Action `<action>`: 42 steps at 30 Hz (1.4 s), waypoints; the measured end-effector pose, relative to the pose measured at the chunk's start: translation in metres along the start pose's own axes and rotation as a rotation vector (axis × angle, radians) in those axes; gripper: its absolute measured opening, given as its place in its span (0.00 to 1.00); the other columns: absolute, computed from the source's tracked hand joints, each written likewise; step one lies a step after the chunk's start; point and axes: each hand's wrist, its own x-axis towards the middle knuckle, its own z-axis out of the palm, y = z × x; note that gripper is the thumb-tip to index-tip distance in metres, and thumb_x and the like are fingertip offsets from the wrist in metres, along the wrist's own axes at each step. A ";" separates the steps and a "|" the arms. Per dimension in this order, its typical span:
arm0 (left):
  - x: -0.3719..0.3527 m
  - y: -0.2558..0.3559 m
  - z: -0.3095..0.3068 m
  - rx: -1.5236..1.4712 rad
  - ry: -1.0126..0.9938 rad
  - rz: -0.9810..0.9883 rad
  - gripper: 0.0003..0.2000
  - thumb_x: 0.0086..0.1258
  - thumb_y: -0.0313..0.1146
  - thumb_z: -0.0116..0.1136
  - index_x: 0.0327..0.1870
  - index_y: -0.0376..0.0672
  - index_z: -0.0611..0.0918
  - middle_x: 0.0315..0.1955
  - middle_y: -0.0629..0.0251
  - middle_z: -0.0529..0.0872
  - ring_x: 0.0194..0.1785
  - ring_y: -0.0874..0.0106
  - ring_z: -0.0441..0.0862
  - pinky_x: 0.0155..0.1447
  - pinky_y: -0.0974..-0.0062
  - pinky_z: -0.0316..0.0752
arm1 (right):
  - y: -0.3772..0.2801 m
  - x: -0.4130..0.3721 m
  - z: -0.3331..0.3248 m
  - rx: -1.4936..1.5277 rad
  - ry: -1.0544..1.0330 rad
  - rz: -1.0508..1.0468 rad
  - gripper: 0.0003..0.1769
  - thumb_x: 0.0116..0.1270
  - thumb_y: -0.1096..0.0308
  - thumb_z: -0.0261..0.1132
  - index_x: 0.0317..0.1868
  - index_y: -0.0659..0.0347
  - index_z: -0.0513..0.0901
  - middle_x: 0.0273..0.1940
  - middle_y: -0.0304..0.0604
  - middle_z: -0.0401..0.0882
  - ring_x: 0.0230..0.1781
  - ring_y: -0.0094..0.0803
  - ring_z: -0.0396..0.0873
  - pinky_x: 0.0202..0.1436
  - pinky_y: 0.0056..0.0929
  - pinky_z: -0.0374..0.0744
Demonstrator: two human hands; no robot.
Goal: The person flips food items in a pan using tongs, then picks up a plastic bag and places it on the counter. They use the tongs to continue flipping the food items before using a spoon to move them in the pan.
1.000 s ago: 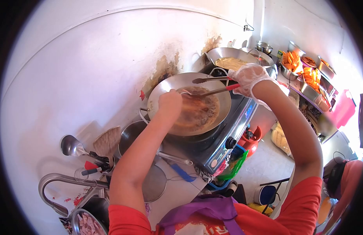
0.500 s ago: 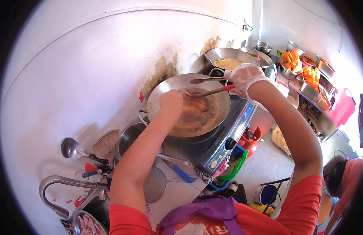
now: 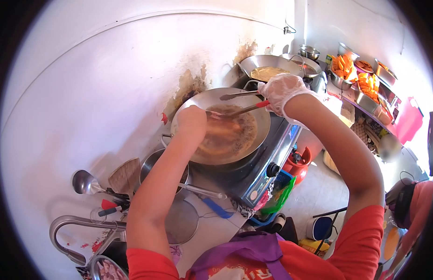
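Note:
My right hand [image 3: 281,95], in a clear plastic glove, is closed around red-handled tongs [image 3: 247,110] over the near wok [image 3: 189,100]. The tongs' two arms are spread apart, one higher than the other. Brown oil [image 3: 230,140] bubbles in the wok, with blurred reddish-orange food in it. My bare left hand [image 3: 191,122] hangs over the wok's left side, close to the lower tong arm. Its fingers are curled and mostly hidden behind the hand; a thin, pale piece shows just beyond them, and I cannot make out what it is.
The wok stands on a gas stove [image 3: 268,175], with another wok [image 3: 268,65] behind. Bowls of orange food [image 3: 343,69] stand at the back right. To the left are a pot [image 3: 151,163], a strainer [image 3: 181,221], a ladle [image 3: 83,182] and a faucet [image 3: 62,224]. A person's sleeve [image 3: 421,205] is at right.
The view has shifted slightly. Both hands sit a little further left in the picture, and my right hand still holds the spread tongs.

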 end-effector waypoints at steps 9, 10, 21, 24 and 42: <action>-0.001 -0.006 0.020 -0.056 0.086 -0.027 0.07 0.60 0.30 0.62 0.35 0.37 0.86 0.38 0.53 0.85 0.44 0.57 0.85 0.48 0.63 0.80 | -0.007 0.000 -0.007 -0.033 0.038 0.014 0.18 0.62 0.59 0.69 0.51 0.53 0.81 0.33 0.42 0.82 0.41 0.42 0.83 0.39 0.41 0.80; -0.001 -0.005 0.017 -0.063 0.074 -0.029 0.07 0.60 0.30 0.62 0.35 0.37 0.86 0.38 0.53 0.85 0.44 0.57 0.85 0.48 0.62 0.80 | -0.007 0.000 -0.006 -0.036 0.042 0.018 0.18 0.62 0.59 0.69 0.51 0.52 0.81 0.33 0.41 0.82 0.40 0.41 0.83 0.39 0.41 0.80; -0.001 -0.006 0.015 -0.083 0.082 -0.052 0.07 0.61 0.27 0.56 0.35 0.37 0.86 0.37 0.52 0.86 0.42 0.56 0.85 0.47 0.61 0.80 | 0.002 0.006 0.002 -0.057 0.040 -0.002 0.20 0.60 0.57 0.71 0.52 0.49 0.81 0.34 0.42 0.82 0.40 0.42 0.83 0.39 0.41 0.80; -0.001 -0.009 0.019 -0.080 0.098 -0.039 0.07 0.62 0.27 0.56 0.34 0.37 0.86 0.36 0.52 0.85 0.42 0.56 0.85 0.47 0.61 0.80 | 0.000 0.005 -0.002 -0.064 0.022 0.001 0.20 0.60 0.56 0.72 0.51 0.49 0.81 0.34 0.42 0.82 0.40 0.42 0.83 0.39 0.41 0.80; -0.003 -0.007 0.014 -0.073 0.052 -0.049 0.08 0.63 0.27 0.55 0.37 0.38 0.86 0.38 0.52 0.84 0.44 0.57 0.85 0.48 0.62 0.80 | 0.003 0.004 0.001 -0.084 0.078 -0.040 0.19 0.60 0.56 0.71 0.50 0.51 0.80 0.34 0.43 0.82 0.40 0.43 0.83 0.40 0.41 0.80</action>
